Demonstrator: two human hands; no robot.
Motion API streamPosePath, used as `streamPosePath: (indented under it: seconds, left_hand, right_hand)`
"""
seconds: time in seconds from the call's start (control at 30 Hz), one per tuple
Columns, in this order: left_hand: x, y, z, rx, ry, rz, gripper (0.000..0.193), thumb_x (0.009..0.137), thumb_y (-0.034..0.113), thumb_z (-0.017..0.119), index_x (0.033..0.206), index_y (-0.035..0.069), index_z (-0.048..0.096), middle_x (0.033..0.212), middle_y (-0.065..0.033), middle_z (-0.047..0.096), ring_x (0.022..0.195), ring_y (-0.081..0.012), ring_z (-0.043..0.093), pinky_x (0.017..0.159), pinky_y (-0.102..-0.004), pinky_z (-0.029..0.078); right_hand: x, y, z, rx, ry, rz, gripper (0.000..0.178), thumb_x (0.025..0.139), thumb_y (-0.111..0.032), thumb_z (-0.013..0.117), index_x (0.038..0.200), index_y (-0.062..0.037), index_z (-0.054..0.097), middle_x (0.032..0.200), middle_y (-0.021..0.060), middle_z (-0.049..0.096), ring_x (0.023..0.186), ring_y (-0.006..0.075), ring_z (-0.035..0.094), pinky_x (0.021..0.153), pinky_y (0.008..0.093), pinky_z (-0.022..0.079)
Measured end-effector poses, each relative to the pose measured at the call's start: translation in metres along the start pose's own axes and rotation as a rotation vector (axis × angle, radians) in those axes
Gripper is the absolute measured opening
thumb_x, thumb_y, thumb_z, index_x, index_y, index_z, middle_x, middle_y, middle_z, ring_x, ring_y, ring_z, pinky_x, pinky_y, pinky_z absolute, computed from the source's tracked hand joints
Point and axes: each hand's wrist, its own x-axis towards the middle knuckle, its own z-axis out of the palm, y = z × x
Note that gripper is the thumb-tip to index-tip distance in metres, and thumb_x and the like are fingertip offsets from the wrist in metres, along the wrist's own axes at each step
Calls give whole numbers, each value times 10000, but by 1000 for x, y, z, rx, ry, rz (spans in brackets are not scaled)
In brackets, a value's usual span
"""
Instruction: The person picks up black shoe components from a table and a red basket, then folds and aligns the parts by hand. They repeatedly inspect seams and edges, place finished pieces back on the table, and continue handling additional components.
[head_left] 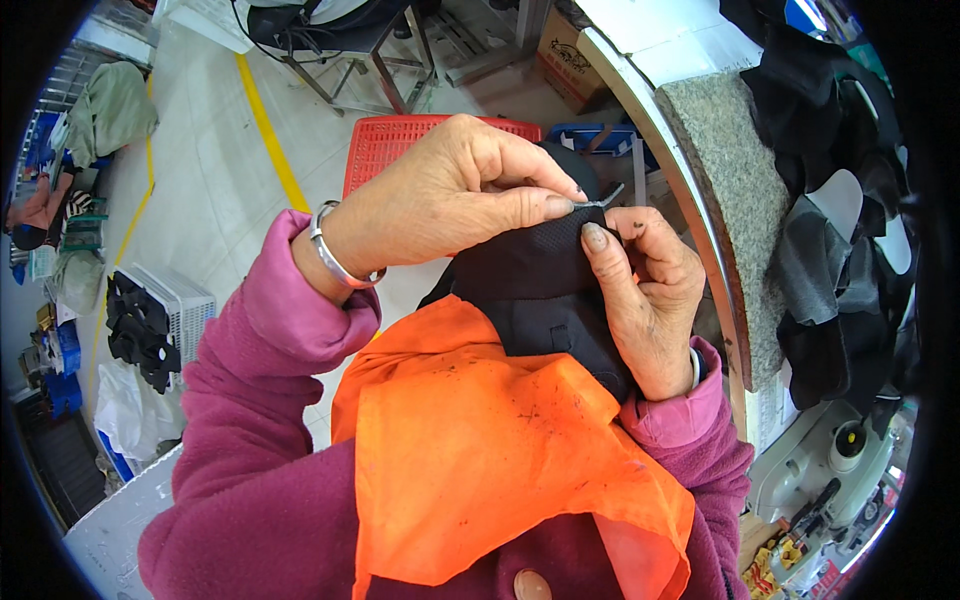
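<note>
A black fabric piece [520, 255] with a finely textured surface hangs in front of me over my lap. My left hand [450, 190] pinches a thin grey strip [606, 197] at the fabric's upper edge between thumb and forefinger. The strip's free end sticks out up and to the right. Close beside it, my right hand [655, 295] grips the edge of the same fabric, thumb on the near face and fingers curled behind. Black cloth lower down rests against my orange apron [480, 450]. The fabric's far side is hidden.
A grey stone slab [725, 200] lies along the worktable's edge at right, beside piled black fabric pieces [800, 100]. Nearer stands a pale sewing machine [800, 480]. Behind my hands is a red plastic basket [375, 145]; a white crate [190, 305] with black pieces stands left.
</note>
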Motion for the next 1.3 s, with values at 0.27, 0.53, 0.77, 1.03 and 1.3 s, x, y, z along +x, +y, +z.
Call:
streamPosePath:
  seconds: [0.27,0.53,0.77,1.03,1.3]
  left_hand:
    - [0,4,0,-52,-3,-31,161,936,106,640,1043,4,704,894,18,685,809,-24,572,728,-184,471]
    - [-1,4,2,-19,4,-28,165,930,100,630,1024,-16,702,854,1,675,792,-41,581,709,-197,475]
    - [-1,4,3,-3,-39,-22,169,920,117,646,995,-24,701,826,-14,674,770,-57,586,699,-219,480]
    - [-10,-11,-8,-327,-13,-40,565,892,260,711,1333,2,470,1028,-102,676,1009,-160,644,891,-279,506]
    - [-28,-24,6,25,215,170,468,718,101,857,1012,66,494,1185,-141,619,1118,-191,608,966,-318,477]
  right_hand:
    - [2,-5,-2,-130,-4,-64,63,887,-42,667,880,-8,614,687,30,579,612,72,535,556,226,418]
    - [1,-3,-2,-147,-4,-106,67,881,-43,673,893,-7,618,735,52,600,630,102,561,574,236,440]
    - [3,-10,-2,-284,82,-174,158,795,-32,738,910,-27,630,824,76,622,778,171,591,682,278,467]
    - [21,7,-15,-208,-110,-208,101,820,-27,703,876,-19,619,836,83,637,802,184,607,707,271,466]
    - [17,7,-18,-111,-112,-40,64,890,-37,652,871,-8,599,754,14,589,709,72,532,655,213,429]
